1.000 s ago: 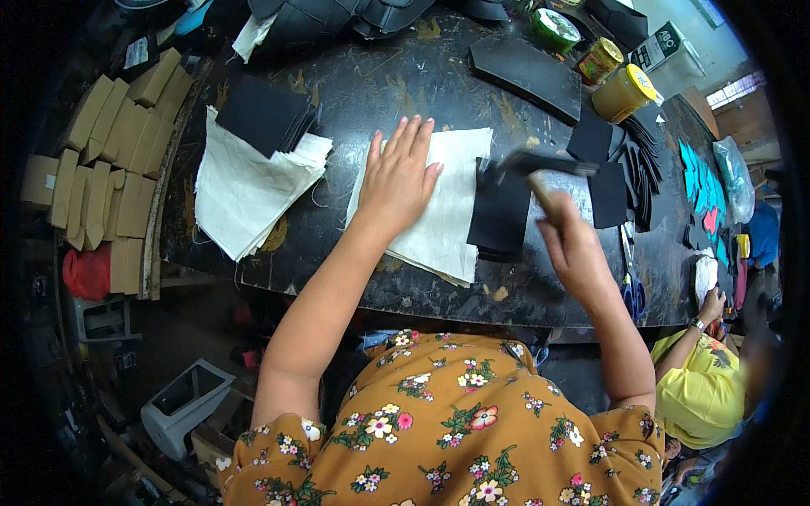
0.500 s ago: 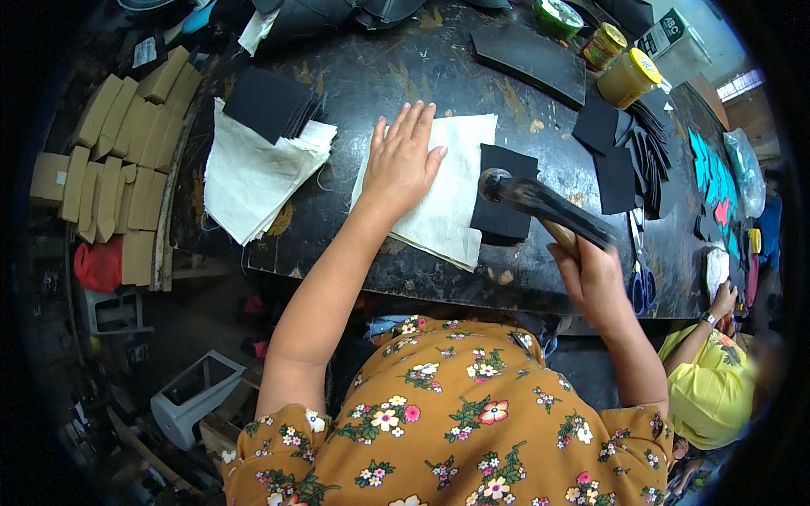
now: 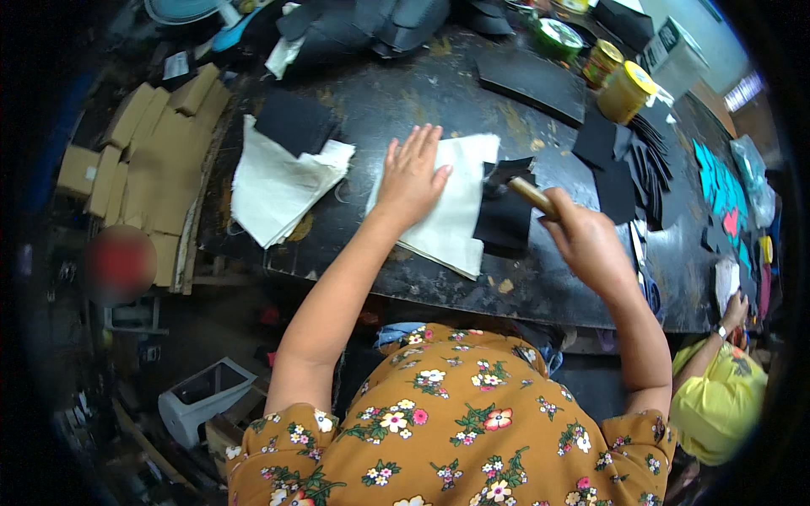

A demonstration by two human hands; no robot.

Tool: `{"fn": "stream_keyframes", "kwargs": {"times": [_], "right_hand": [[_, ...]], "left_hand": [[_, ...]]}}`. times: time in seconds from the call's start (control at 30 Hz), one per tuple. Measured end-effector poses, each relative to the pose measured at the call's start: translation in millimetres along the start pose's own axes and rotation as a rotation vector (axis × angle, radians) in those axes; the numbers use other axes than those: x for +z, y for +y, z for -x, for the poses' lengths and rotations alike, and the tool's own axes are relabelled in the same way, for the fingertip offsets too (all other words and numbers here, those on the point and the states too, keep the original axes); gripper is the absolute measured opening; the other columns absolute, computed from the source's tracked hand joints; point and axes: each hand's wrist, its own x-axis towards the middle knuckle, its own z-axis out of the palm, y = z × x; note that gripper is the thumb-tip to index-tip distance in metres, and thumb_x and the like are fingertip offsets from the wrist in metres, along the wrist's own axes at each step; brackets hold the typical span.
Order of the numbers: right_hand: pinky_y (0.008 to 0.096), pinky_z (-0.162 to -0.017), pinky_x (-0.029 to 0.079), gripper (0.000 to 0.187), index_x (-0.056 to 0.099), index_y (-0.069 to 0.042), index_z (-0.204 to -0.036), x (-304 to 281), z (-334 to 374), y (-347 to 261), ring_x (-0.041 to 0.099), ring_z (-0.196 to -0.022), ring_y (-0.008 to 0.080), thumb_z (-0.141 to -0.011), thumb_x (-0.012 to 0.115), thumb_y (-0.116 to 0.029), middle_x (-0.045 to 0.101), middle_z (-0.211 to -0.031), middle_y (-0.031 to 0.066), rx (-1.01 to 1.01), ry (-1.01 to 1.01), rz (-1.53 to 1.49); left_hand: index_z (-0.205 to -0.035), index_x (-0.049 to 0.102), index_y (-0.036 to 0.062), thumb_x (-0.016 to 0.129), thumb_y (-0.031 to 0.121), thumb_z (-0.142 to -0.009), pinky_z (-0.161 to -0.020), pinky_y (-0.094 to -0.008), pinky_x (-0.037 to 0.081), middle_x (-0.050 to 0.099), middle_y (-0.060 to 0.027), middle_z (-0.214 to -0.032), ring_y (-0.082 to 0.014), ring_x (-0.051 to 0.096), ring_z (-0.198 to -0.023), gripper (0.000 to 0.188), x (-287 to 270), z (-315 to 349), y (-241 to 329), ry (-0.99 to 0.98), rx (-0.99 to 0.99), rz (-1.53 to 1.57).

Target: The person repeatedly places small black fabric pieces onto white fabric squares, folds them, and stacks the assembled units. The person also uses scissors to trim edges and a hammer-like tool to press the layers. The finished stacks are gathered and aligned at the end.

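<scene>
My left hand lies flat, fingers stretched, on a stack of white cloth pieces at the table's near middle. My right hand is wrapped around the wooden handle of a hammer. The hammer's dark head is low at the black sheet pieces beside the cloth's right edge; whether it touches them I cannot tell. The far edge of the black pieces looks raised. To the left, dark square pieces rest partly on another white cloth pile.
Scissors and fanned black pieces lie to the right. Behind them stand a yellow-lidded jar and a dark slab. Cardboard boxes are stacked at left. A person in yellow works at far right.
The hammer has come down from above the black pieces to them, its head turning away from me. My left hand stays flat on the white cloth. The whole view has shifted slightly.
</scene>
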Motion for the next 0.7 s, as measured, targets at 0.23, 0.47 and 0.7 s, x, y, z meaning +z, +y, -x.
{"fn": "stream_keyframes", "kwargs": {"times": [0.23,0.47,0.7], "right_hand": [[0.0534,-0.078,0.054,0.030,0.058,-0.008,-0.129,11.1,-21.3,4.4,0.070,-0.094,0.0496,-0.102,0.069,-0.015,0.072,-0.097,0.0266,0.007,0.107,-0.075],[0.0461,-0.085,0.056,0.033,0.067,-0.005,-0.128,1.1,19.4,60.6,0.071,-0.099,0.0453,-0.097,0.075,-0.014,0.073,-0.107,0.0242,0.178,0.295,-0.062],[0.0453,-0.094,0.054,0.034,0.067,-0.004,-0.128,4.8,72.3,104.8,0.069,-0.108,0.0436,-0.096,0.076,-0.012,0.071,-0.117,0.0204,0.238,0.315,0.168]], "left_hand": [[-0.164,0.039,0.0030,0.071,0.036,-0.099,-0.127,-0.0563,0.028,0.050,-0.0230,-0.162,-0.0391,0.043,-0.153,0.080,-11.9,-4.1,1.8,0.002,-0.044,0.073],[-0.139,0.067,0.0043,0.088,0.037,-0.077,-0.114,-0.0505,0.046,0.068,-0.0190,-0.135,-0.0382,0.059,-0.134,0.073,-42.3,-39.6,-0.5,-0.253,-0.164,0.065],[-0.123,0.075,0.0059,0.089,0.029,-0.075,-0.104,-0.0442,0.053,0.073,-0.0178,-0.123,-0.0359,0.067,-0.123,0.055,-39.4,-56.4,-5.6,-0.349,-0.100,0.180]]}}
